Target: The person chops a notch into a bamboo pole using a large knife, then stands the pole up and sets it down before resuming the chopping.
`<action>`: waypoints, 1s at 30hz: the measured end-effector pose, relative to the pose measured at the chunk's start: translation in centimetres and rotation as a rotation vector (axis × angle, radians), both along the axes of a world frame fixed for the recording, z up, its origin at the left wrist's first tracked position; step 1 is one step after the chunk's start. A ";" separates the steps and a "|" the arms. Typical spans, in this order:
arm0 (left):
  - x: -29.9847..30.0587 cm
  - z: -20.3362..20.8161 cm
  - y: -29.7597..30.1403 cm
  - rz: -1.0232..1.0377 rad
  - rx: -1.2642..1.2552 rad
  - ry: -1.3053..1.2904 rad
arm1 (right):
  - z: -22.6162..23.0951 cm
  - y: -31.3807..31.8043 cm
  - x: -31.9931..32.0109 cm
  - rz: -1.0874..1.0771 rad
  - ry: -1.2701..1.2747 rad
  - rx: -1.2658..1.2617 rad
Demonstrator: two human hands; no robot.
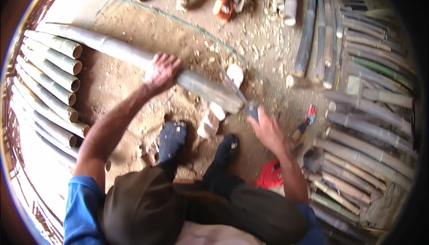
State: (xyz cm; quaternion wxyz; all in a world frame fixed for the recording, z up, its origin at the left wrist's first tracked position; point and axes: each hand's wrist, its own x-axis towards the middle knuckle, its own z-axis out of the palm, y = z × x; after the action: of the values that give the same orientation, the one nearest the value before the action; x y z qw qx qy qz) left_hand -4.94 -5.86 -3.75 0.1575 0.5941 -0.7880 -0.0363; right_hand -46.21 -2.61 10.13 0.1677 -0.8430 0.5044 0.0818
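Bamboo pole (116, 50) and knife (237, 90) cross in front of the squatting person, and the relation between them is the one that counts. The pole's long axis slants from the far left down toward the right, its near end pointing at the right hand (269, 131). That hand is clenched around the knife's handle, just beyond the pole's end and on its right; the blade slants away from it, up and to the left, across the line of the pole. Whether the edge touches the bamboo cannot be told.

The left hand (164, 72) grasps the pole from above, back from the near end, so the pole passes beneath its palm and extends on both sides. The right hand is the closer one to the near end. Below that end sit pale blocks (210, 122), between it and the dark-socked feet (173, 140); whether they bear the pole is unclear. Cut bamboo lengths (49, 75) lie side by side at the left.
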 end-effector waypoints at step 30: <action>0.5 -0.5 0.3 -0.046 0.169 0.038 | 6.4 1.2 3.2 -0.168 -0.358 0.005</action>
State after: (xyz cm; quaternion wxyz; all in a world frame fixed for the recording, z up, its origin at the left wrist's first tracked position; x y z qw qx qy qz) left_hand -4.43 -5.58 -4.26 0.1209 0.5863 -0.7923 -0.1177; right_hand -42.98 -1.38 16.57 0.2631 -0.7987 0.5348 -0.0825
